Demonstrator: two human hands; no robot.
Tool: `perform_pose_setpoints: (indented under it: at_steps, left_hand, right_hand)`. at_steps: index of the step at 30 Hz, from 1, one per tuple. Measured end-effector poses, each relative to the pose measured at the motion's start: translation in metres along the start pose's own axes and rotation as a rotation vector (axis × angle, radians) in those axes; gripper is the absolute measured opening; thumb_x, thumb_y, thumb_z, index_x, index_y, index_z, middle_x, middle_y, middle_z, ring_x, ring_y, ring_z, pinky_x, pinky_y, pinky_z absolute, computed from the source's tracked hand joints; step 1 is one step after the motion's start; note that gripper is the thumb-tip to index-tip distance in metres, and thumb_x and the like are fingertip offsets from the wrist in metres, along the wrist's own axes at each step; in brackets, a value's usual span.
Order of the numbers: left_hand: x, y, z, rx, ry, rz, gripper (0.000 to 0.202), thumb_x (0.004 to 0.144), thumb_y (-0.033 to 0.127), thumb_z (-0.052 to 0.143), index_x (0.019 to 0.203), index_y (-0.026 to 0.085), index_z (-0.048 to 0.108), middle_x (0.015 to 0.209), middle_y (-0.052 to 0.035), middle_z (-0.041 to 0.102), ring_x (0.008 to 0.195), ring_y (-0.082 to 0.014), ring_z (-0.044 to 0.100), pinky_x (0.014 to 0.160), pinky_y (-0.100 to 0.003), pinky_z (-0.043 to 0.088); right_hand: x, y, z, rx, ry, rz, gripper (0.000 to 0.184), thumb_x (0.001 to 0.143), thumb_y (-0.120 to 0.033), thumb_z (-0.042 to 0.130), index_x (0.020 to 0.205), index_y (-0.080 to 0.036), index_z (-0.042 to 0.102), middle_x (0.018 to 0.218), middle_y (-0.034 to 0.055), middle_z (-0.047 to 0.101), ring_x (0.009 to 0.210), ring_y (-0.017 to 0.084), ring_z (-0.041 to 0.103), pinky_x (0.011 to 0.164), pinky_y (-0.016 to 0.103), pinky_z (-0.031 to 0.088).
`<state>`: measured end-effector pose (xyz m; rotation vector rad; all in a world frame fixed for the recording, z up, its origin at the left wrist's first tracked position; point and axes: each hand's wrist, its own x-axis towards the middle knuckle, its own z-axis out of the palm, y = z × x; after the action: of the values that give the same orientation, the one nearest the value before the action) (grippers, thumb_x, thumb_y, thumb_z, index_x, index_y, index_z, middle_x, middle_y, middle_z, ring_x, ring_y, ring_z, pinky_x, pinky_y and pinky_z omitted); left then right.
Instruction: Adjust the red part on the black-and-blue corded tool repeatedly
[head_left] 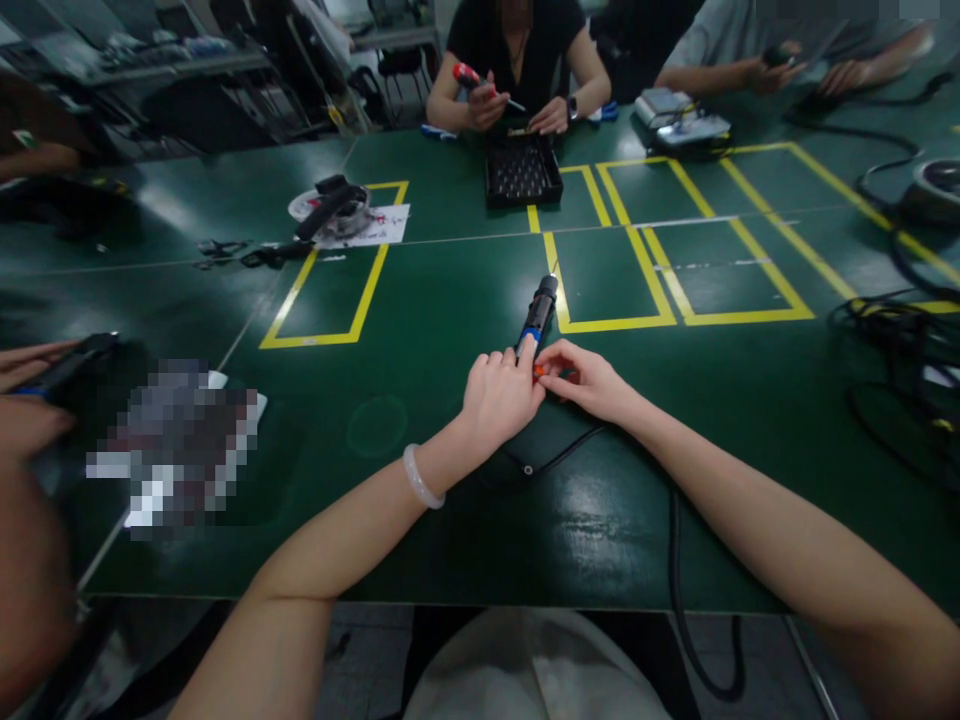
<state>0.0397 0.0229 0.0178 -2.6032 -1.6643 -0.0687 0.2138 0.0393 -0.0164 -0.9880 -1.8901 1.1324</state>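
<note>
My left hand [501, 398] is wrapped over a black electric screwdriver [541, 300] with a blue band. The tool's tip points away from me, and its rear end is hidden under my palm. Close against it on the right, my right hand [586, 380] is closed in a pinch at a small orange part [538, 371]. Whether that part belongs to the screwdriver, I cannot tell. Just below my hands, a thin black cable [570, 448] lies on the green table [450, 540].
Across the table, a person holds a red screwdriver [469, 76] over a black tray [523, 180]. Yellow tape outlines [616, 325] mark the tabletop. A tape roll [330, 210] lies at the back left. Tangled cables [892, 340] are at right; another person's hand [30, 400] is at left.
</note>
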Motion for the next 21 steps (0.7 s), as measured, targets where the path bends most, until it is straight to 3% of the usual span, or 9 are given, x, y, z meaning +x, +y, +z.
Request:
perform_pose_setpoints:
  at_steps: [6,13,17,21]
  left_hand:
    - [-0.006,-0.013,0.003,-0.126,-0.019,0.054,0.069,0.094,0.041,0.045,0.153,0.009,0.029,0.125,-0.0168,0.063,0.108,-0.0307,0.058,0.090,-0.041,0.042]
    - [-0.010,-0.023,0.020,-0.386,-0.026,0.075,0.077,0.091,0.040,0.048,0.156,0.009,0.020,0.156,-0.0188,0.033,0.136,-0.0321,0.041,0.106,-0.043,0.038]
    - [-0.011,-0.023,0.022,-0.417,-0.014,0.079,0.076,0.091,0.037,0.047,0.156,0.010,0.020,0.158,-0.0199,0.030,0.138,-0.0321,0.039,0.108,-0.046,0.037]
    - [-0.011,-0.023,0.020,-0.415,-0.016,0.077,0.076,0.091,0.036,0.047,0.156,0.009,0.020,0.157,-0.0201,0.032,0.139,-0.0317,0.039,0.109,-0.045,0.037]
  right_hand:
    - [-0.001,-0.005,0.004,-0.085,0.004,-0.039,0.015,0.089,-0.028,0.061,0.102,-0.021,0.061,0.087,0.0029,0.062,0.075,0.015,0.057,0.060,0.025,0.046]
    - [0.002,-0.003,0.008,0.279,0.020,0.295,0.028,0.086,-0.045,0.065,0.085,-0.019,0.054,0.059,-0.0048,0.054,0.043,0.008,0.046,0.036,0.019,0.035]
    - [0.005,-0.008,0.007,0.484,0.028,0.420,0.034,0.082,-0.047,0.069,0.079,-0.018,0.052,0.062,-0.0021,0.060,0.042,0.007,0.048,0.034,0.017,0.037]
    - [0.006,-0.014,0.005,0.547,0.024,0.460,0.034,0.079,-0.045,0.073,0.079,-0.017,0.054,0.062,-0.0013,0.062,0.045,0.007,0.051,0.034,0.016,0.038]
